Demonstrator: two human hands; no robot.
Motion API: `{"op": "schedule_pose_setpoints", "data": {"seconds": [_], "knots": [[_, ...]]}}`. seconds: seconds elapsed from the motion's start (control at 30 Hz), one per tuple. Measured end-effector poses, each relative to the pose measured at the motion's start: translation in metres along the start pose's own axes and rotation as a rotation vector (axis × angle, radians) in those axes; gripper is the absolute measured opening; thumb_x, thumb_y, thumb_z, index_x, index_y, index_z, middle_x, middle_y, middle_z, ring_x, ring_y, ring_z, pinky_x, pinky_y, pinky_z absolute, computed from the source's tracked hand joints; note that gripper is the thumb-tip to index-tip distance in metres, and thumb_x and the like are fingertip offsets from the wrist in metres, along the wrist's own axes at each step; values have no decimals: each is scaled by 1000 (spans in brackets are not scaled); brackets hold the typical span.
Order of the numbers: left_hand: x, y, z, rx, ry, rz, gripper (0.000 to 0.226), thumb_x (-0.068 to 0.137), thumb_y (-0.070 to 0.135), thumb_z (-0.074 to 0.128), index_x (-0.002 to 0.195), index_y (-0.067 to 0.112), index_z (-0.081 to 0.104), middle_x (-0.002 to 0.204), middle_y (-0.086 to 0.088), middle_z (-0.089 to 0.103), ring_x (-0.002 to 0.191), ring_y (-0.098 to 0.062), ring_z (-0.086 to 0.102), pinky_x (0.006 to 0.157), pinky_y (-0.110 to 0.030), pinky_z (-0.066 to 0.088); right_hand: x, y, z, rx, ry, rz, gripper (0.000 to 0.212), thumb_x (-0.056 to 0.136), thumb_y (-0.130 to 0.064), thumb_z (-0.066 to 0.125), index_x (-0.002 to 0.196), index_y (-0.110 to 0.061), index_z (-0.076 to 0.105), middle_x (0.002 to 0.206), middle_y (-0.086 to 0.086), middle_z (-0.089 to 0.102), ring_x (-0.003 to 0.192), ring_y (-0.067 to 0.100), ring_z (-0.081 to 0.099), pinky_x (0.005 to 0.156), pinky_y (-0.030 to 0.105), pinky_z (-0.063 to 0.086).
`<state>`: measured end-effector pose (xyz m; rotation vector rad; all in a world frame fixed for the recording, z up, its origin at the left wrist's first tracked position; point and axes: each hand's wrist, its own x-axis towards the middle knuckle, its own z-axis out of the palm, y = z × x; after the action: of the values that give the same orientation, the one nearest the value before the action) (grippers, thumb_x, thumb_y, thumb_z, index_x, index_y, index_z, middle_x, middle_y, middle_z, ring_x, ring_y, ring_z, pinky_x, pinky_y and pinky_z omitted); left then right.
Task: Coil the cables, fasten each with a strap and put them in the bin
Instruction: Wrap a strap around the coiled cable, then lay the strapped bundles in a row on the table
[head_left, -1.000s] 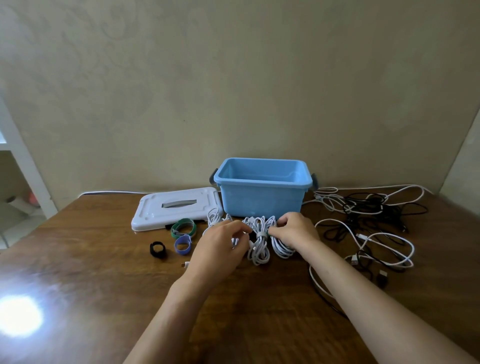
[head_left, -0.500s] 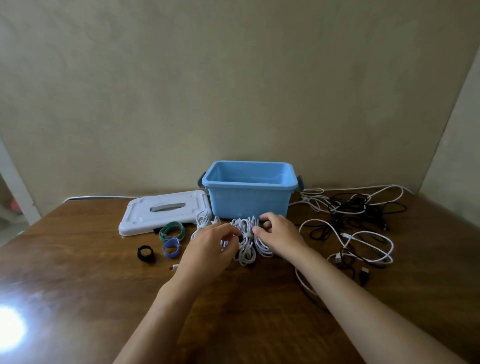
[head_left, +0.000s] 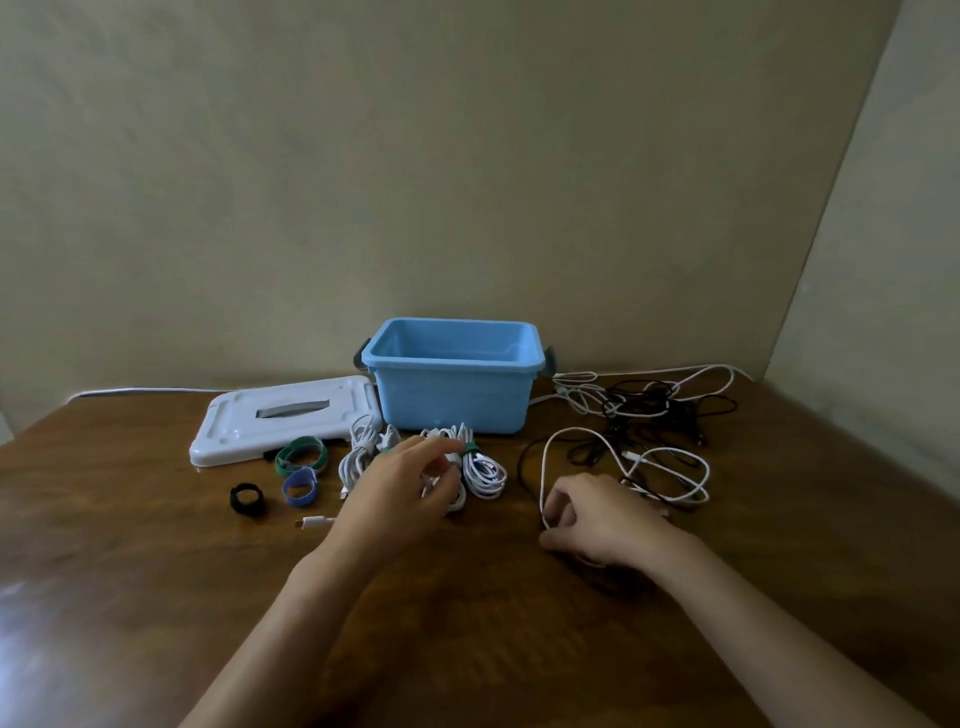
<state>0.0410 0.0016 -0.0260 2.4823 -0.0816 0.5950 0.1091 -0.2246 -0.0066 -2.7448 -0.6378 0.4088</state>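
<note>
Wood table (head_left: 156, 597), beige wall behind. Blue bin (head_left: 451, 400) stands at centre-back, open top, nothing seen inside it. White lid (head_left: 283, 418) lies flat just left of bin, touching or nearly so.

Coiled white cables (head_left: 485, 470) sit in a row on table directly in front of bin, not in it. Rightmost coil has a green strap (head_left: 470, 451) round its waist. Coil at left end (head_left: 358, 457) lies apart from L hand; whether strapped, can't tell.

L hand (head_left: 400, 486) over the middle coils, fingers loosely bent, tips at the coil near the green strap. Looks like touching; a real pinch not visible, so grasp unclear.

R hand (head_left: 597, 519) further right, on table, fingers curled in, pinching a loose white cable (head_left: 613, 447) at its near loop. That cable runs up and round to the right, uncoiled, crossing a thin black cable (head_left: 524, 467).

Tangle of black + white cables (head_left: 644, 400) right of bin, at back, unsorted.

Spare straps left of coils: green ring (head_left: 301, 454) by lid edge, blue ring (head_left: 298, 486) just in front of it, touching; black ring (head_left: 245, 499) further left, apart. White plug end (head_left: 311, 522) lies loose near L wrist.

Glare patch on table at lower left.
</note>
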Motion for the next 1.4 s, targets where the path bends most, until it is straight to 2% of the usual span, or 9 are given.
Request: {"op": "schedule_pose_setpoints", "data": {"seconds": [0.17, 0.33, 0.5, 0.63, 0.77, 0.87, 1.03, 1.13, 1.4], "knots": [[-3, 5, 8, -30, -4, 42, 38, 99, 27, 59, 136, 38, 57, 99, 20, 65, 93, 3, 62, 82, -19, 53, -12, 8, -9, 257, 342, -70, 15, 99, -33, 65, 113, -31, 71, 93, -18, 65, 84, -2, 60, 66, 18, 43], [-3, 11, 11, -104, -20, 61, 69, 96, 37, 62, 151, 56, 24, 103, 23, 62, 97, 2, 63, 87, -22, 55, -24, -9, -12, 400, 490, -363, 11, 100, -28, 64, 104, -32, 74, 96, -17, 64, 90, -1, 60, 75, 17, 45], [-1, 9, 8, -147, -67, 169, 26, 95, 37, 64, 112, 57, 60, 99, 24, 62, 91, -1, 64, 79, -27, 57, -28, -27, -3, 550, 526, -547, 11, 98, -23, 67, 95, -31, 73, 91, -19, 64, 90, 0, 63, 79, 16, 49], [-2, 10, 8, -176, -132, 184, 19, 98, 27, 63, 93, 46, 64, 90, 23, 66, 84, -4, 65, 73, -23, 54, -27, -25, -4, 588, 456, -556, 11, 95, -32, 69, 105, -29, 72, 97, -16, 71, 95, -2, 66, 79, 16, 52], [-1, 3, 3, -145, -81, 110, 15, 98, 25, 63, 96, 40, 66, 90, 21, 69, 86, 1, 66, 74, -20, 55, -20, 5, -17, 518, 456, -398, 45, 94, -61, 50, 131, -36, 61, 108, -19, 66, 94, -6, 64, 72, 11, 49], [0, -4, 0, -114, -44, 80, 17, 96, 23, 65, 97, 40, 67, 96, 19, 67, 89, -1, 65, 78, -24, 57, 0, 51, -32, 199, 707, -83, 31, 102, -42, 55, 129, -29, 62, 118, -10, 59, 108, 8, 59, 75, 21, 44], [1, -6, 1, -40, -85, 92, 24, 95, 24, 65, 96, 48, 62, 101, 22, 64, 93, 1, 63, 79, -26, 57, 15, 95, -40, 41, 286, 209, 25, 97, -43, 65, 115, -26, 68, 113, -5, 68, 96, 8, 64, 75, 29, 53], [0, -6, 2, -11, -108, 89, 24, 95, 21, 63, 93, 45, 64, 101, 22, 63, 94, 2, 61, 82, -26, 55, 13, 87, -40, 247, 273, 45, 3, 96, -33, 69, 97, -31, 71, 97, -7, 73, 91, 8, 67, 85, 34, 57], [-2, -3, 5, -75, 24, -5, 12, 98, 40, 50, 88, 39, 57, 101, 17, 58, 90, -1, 59, 78, -26, 53, 4, 22, -65, 605, 558, -431, 5, 95, -23, 71, 96, -28, 75, 89, -11, 76, 87, 5, 72, 83, 33, 58]]}}
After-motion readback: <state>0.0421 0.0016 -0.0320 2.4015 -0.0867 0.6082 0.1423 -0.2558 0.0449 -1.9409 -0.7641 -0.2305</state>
